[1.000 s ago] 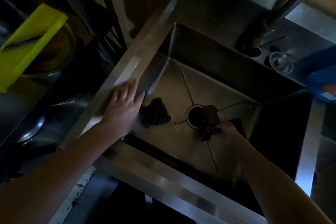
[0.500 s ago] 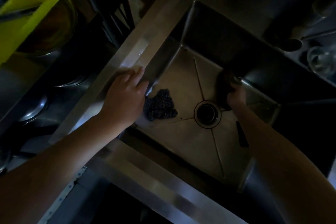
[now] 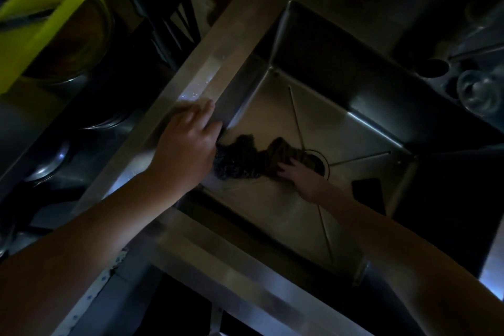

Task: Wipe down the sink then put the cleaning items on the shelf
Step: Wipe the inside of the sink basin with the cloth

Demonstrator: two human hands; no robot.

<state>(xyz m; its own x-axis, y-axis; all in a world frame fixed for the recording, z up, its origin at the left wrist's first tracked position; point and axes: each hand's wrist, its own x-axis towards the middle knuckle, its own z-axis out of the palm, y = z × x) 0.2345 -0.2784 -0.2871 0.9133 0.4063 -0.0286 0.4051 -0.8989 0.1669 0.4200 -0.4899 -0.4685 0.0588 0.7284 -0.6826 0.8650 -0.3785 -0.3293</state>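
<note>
A square steel sink [image 3: 362,123] fills the middle of the dim view. My right hand [image 3: 302,177] is down on the sink floor, pressing a brownish cloth [image 3: 283,155] against the bottom just left of the round drain [image 3: 321,163]. The cloth partly covers the drain. A dark steel scourer [image 3: 240,161] lies on the floor beside the cloth, touching it. My left hand [image 3: 188,144] rests flat on the sink's left rim [image 3: 218,63], fingers spread, holding nothing.
A yellow-green board [image 3: 46,13] lies over a bowl [image 3: 87,43] at the upper left. A clear glass [image 3: 480,93] stands on the ledge at the right. A dark flat object [image 3: 368,194] lies on the sink floor near my right forearm.
My right hand has swept the cloth from the far side of the drain to the near left, up against the scourer. My left hand stays on the rim.
</note>
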